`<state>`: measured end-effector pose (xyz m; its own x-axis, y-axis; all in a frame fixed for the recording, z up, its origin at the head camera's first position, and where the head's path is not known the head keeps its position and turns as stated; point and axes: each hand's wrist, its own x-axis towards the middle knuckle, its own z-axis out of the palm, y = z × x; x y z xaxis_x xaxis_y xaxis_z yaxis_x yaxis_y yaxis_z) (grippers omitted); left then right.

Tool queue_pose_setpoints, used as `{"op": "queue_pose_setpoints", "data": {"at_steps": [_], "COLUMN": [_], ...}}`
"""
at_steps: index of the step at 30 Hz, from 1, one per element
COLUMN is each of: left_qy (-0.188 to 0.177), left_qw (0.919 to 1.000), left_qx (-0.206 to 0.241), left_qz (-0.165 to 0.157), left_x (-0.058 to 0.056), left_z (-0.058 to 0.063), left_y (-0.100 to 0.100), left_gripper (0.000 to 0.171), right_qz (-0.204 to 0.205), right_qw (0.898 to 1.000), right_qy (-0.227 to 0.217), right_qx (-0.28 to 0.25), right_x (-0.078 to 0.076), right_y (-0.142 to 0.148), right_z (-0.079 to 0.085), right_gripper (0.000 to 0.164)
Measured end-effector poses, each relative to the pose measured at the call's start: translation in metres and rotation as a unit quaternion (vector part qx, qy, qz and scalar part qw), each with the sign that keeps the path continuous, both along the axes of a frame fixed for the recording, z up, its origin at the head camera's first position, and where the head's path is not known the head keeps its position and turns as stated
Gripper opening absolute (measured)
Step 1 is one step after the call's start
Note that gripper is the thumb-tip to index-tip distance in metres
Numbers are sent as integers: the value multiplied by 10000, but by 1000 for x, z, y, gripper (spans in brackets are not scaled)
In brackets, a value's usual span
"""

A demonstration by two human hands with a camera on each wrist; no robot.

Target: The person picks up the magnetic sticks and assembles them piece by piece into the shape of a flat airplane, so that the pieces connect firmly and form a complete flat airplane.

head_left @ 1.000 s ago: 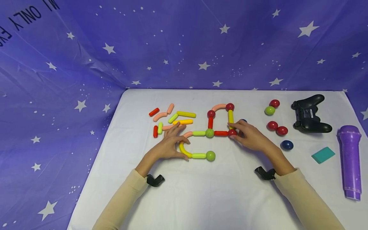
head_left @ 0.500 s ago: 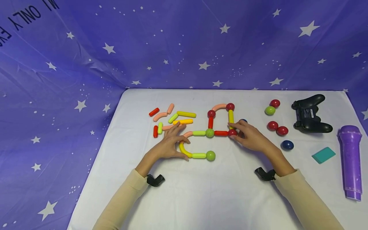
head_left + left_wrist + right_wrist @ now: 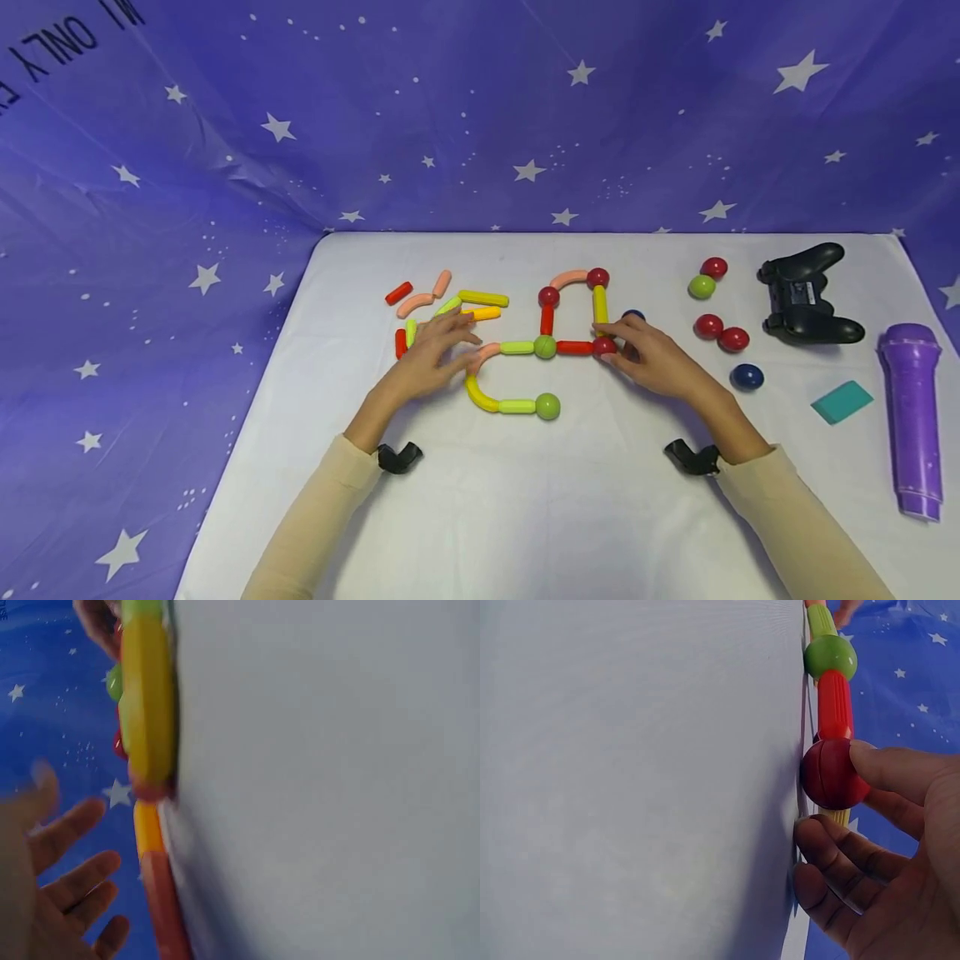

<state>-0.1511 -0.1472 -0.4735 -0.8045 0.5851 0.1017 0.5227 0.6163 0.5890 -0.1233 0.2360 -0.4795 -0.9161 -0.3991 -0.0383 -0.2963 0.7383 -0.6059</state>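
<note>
A figure of toy rods and balls lies on the white table. My right hand (image 3: pixel 654 357) pinches the red ball (image 3: pixel 832 774) at its lower right corner, thumb on one side and a finger behind. That ball joins a red rod (image 3: pixel 575 347) and a straight yellow rod (image 3: pixel 600 308). My left hand (image 3: pixel 427 354), fingers loosely spread, hovers by the curved end of the figure, close to a curved yellow rod (image 3: pixel 148 697) and a curved pink rod (image 3: pixel 486 353). Nothing is held in it. A green ball (image 3: pixel 547 407) ends the figure's lower arm. The left hand partly hides several loose rods.
Loose rods, among them a yellow one (image 3: pixel 483 298) and a red one (image 3: pixel 399 292), lie beyond the left hand. Right of the figure are loose red balls (image 3: pixel 708 326), a blue ball (image 3: pixel 747 377), a black game controller (image 3: pixel 801 295), a teal block (image 3: pixel 842 402) and a purple microphone-shaped object (image 3: pixel 912 417).
My left hand has let go of the curved yellow rod and shifted a little left and away from me. The right hand stays at the red ball. The head view has tilted slightly.
</note>
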Motion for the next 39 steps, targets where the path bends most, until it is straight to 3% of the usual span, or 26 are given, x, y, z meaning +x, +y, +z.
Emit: {"op": "queue_pose_setpoints", "data": {"at_steps": [4, 8, 11, 13, 18, 22, 24, 26, 28, 32, 34, 36, 39], "left_qy": [598, 153, -251, -310, 67, 520, 372, -274, -1233, -3121, -3760, -4283, -4699], "left_qw": [9954, 9887, 9864, 9860, 9813, 9753, 9746, 9708, 9585, 9113, 8868, 8574, 8225], "left_qx": [-297, -908, -883, -784, -568, 191, 728, 1314, 1800, 2273, 2371, 2557, 2878], "left_qz": [686, 1180, 1363, 1439, 1836, 2139, 2083, 1986, 1837, 1431, 1264, 1268, 1413], "left_x": [-30, -51, -57, -58, -51, -35, -22, -5, 17, 64, 85, 103, 120], "left_z": [7, 6, 6, 7, 12, 19, 21, 24, 24, 19, 13, 6, -4], "left_y": [-7, -13, -14, -14, -16, -15, -10, -2, 10, 40, 53, 64, 77], "left_gripper": [21, 25, 29, 33, 36, 34, 32, 31, 30, 32, 33, 34, 34], "right_qz": [-11, 42, 113, 121, 99, 115, 97, 81, 86, 58, 48, 60, 60], "right_qw": [10000, 9999, 9997, 9996, 9996, 9996, 9997, 9998, 9999, 9998, 9997, 9997, 9997], "right_qy": [28, 55, 140, 185, 195, 180, 142, 97, 67, 102, 111, 136, 156], "right_qx": [-69, -138, -161, -164, -165, -181, -158, -127, -123, -181, -204, -210, -198], "right_x": [1, 1, 2, 2, 2, 2, 2, 2, 2, 2, 2, 2, 3], "right_y": [2, 2, 3, 3, 3, 3, 4, 4, 4, 4, 5, 4, 4], "right_z": [0, 0, -2, -2, -3, -3, -4, -4, -4, -3, -4, -4, -5], "right_gripper": [49, 49, 47, 46, 44, 45, 45, 45, 45, 45, 46, 46, 46]}}
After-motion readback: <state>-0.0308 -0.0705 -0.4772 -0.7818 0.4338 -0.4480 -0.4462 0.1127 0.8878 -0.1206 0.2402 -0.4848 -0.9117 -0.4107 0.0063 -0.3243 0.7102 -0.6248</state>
